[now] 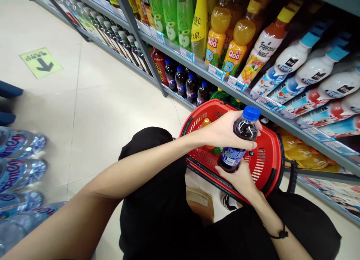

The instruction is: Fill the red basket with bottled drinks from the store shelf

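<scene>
A dark cola bottle with a blue cap and blue label [233, 155] is held tilted over the red shopping basket [272, 147]. My left hand [222, 130] wraps round its upper part, just below the cap. Around the bottle's bottom end, my right hand [241, 177] is closed. Inside the basket, partly hidden by my left hand and arm, are an orange-capped bottle [206, 122] and something green. The basket rests by my knees, close to the shelf.
Shelves [197, 63] of drink bottles run along the top and right. Similar blue-capped cola bottles [191, 88] stand on the lower shelf. Packed water bottles [19, 173] lie at the left. A floor sticker [41, 62] shows an arrow. A cardboard box [200, 203] sits below the basket.
</scene>
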### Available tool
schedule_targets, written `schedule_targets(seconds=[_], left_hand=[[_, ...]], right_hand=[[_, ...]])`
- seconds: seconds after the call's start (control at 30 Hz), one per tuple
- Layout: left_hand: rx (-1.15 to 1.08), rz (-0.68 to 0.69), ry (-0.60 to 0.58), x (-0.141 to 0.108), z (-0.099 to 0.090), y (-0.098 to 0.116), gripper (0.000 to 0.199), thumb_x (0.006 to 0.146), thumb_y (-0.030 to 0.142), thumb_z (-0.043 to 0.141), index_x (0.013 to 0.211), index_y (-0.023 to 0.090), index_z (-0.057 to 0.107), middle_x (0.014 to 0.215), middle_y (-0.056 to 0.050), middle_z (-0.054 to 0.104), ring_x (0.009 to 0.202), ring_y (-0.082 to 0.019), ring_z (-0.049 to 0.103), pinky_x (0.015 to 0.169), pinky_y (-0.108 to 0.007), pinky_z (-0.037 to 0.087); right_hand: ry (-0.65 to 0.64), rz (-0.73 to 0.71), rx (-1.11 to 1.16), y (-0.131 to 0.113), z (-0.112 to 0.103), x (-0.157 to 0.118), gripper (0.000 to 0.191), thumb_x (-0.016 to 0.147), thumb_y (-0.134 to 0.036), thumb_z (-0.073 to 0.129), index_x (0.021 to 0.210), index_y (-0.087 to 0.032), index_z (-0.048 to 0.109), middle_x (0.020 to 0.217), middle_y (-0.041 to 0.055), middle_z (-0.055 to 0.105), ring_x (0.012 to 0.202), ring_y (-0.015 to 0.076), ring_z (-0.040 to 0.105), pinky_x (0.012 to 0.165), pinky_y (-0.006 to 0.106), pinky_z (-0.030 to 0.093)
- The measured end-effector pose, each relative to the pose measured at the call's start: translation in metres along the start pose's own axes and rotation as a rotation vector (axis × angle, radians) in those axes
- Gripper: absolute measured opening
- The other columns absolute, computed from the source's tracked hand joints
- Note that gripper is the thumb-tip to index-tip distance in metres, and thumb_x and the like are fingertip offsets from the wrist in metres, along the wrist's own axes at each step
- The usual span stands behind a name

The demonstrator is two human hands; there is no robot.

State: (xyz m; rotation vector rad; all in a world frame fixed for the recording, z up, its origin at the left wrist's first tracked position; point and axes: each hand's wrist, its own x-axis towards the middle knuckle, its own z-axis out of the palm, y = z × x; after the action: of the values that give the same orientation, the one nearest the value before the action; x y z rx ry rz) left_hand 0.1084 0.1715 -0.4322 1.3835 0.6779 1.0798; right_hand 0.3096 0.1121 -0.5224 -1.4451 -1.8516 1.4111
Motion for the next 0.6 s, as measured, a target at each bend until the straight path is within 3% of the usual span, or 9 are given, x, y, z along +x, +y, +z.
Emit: schedule_targets(seconds=[0.6], left_hand=[[0.051,-0.002,0.010,-0.0009,0.0021,0.0004,0.034,0.076,0.017,0.079,0.106,0.011,0.064,0.102,-0.007,0.071,0.092,-0.016,0.069,0.088,-0.031,0.056]], right_hand=[[-0.022,0.033,0.006,0.0023,0.0008,-0.0002,0.067,0.074,-0.049,0.089,0.121,-0.007,0.065,0.109,0.0151,0.075,0.100,0.0301,0.072,0.092,0.043,0.058]])
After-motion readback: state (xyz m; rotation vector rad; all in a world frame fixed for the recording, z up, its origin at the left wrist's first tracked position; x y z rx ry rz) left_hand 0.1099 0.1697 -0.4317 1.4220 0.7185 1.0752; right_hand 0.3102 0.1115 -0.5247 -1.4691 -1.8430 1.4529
